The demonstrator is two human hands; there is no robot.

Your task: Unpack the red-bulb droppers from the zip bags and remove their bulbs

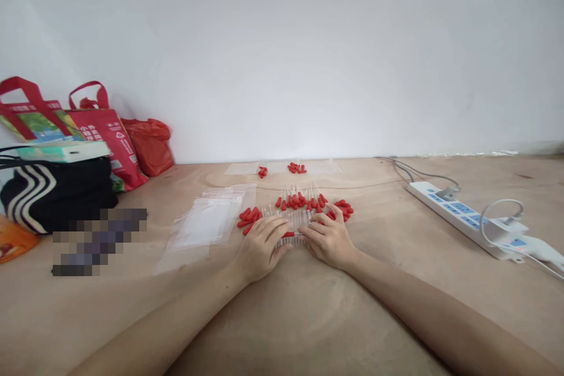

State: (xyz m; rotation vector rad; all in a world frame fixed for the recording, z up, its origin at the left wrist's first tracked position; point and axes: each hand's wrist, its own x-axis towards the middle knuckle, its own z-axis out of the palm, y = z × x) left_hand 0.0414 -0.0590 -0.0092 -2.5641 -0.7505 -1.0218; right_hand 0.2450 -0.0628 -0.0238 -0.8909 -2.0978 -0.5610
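Clear thin glass droppers (pixel 302 217) lie in a row between my hands. With its fingers closed, my left hand (pixel 262 247) holds a red rubber bulb (pixel 288 234), whose end points right. My right hand (pixel 331 242) pinches a glass dropper tube that meets the bulb's open end; most of the tube is hidden by the fingers. Loose red bulbs (pixel 249 216) lie beside my left hand, and more red bulbs (pixel 345 209) sit just beyond my right fingers. Behind the row, several droppers with red bulbs fitted (pixel 293 201) point away from me.
Clear plastic bags (pixel 211 220) are stacked left of the hands. More bags with red-bulbed droppers (pixel 297 168) lie by the wall. A white power strip (pixel 462 214) with cables is at right. Shopping bags (pixel 106 141) and a black bag (pixel 66 194) stand at left.
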